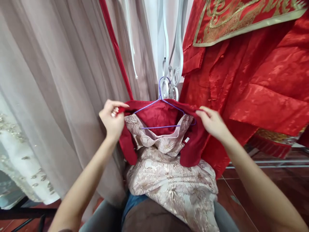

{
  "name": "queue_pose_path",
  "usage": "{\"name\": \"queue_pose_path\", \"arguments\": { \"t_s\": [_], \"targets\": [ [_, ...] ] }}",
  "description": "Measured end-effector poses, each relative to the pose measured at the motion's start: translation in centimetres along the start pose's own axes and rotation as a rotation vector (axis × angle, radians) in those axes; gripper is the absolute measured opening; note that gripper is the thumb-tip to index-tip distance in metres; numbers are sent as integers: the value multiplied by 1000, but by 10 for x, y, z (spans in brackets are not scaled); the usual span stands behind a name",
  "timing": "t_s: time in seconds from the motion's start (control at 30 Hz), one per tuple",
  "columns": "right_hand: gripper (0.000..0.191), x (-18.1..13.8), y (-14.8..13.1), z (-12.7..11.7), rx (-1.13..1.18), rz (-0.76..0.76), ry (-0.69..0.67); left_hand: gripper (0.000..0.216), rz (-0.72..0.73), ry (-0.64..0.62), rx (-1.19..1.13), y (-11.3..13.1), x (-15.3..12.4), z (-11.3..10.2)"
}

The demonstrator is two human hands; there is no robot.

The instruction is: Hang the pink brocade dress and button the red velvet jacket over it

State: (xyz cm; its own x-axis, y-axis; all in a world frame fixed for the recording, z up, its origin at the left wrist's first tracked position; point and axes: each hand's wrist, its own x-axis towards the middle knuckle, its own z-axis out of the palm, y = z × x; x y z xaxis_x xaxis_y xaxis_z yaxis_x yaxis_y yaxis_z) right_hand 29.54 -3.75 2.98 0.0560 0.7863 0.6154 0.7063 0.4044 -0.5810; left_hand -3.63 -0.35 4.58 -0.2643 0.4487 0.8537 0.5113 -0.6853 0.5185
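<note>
A dark red jacket (190, 154) with short sleeves is spread behind a pale pink and gold brocade dress (169, 177). The dress hangs by its shoulders on a purple wire hanger (160, 126), whose hook is up by a white scrolled metal piece. My left hand (112, 117) is closed, pinching the jacket at its left shoulder edge. On the other side my right hand (212, 122) grips the jacket's right shoulder edge between thumb and fingers. A small white tag (187, 140) shows near the right sleeve. The dress skirt falls over my lap.
Greyish-pink curtains (65, 80) hang at the left, with a white beaded gown (21, 154) beside them. Bright red garments (241, 74) with gold embroidery hang at the right. White scrolled metalwork (177, 58) stands behind the hanger. Reddish floor tiles (238, 196) show at lower right.
</note>
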Motion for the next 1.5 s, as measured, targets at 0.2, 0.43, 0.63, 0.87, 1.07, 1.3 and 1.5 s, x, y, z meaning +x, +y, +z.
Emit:
{"name": "queue_pose_path", "arguments": {
  "t_s": [0.2, 0.43, 0.63, 0.87, 1.07, 1.3, 1.5],
  "targets": [
    [36, -51, -14, 70, -193, -117, -409, 40, 129, -285, 183, -16, -89, 17],
    [35, -48, 3, 91, -370, -145, -456, 33, 126, -21, 400, -63, -61, -17],
    [24, -51, -6, 92, -416, -474, -327, 17, 36, -220, 703, -56, -59, -38],
    [20, -58, -31, 121, -416, -626, -267, 16, -76, -608, 452, -25, -112, 23],
    [19, -71, -26, 110, -190, -558, -307, 23, -124, -740, 79, -10, -132, 57],
    [23, -69, -14, 109, 653, -42, -274, 10, -239, -426, 140, 3, -116, 49],
    [26, -64, -22, 132, 876, 14, -159, 19, -476, -471, -173, 14, -106, 49]
  ]
}}
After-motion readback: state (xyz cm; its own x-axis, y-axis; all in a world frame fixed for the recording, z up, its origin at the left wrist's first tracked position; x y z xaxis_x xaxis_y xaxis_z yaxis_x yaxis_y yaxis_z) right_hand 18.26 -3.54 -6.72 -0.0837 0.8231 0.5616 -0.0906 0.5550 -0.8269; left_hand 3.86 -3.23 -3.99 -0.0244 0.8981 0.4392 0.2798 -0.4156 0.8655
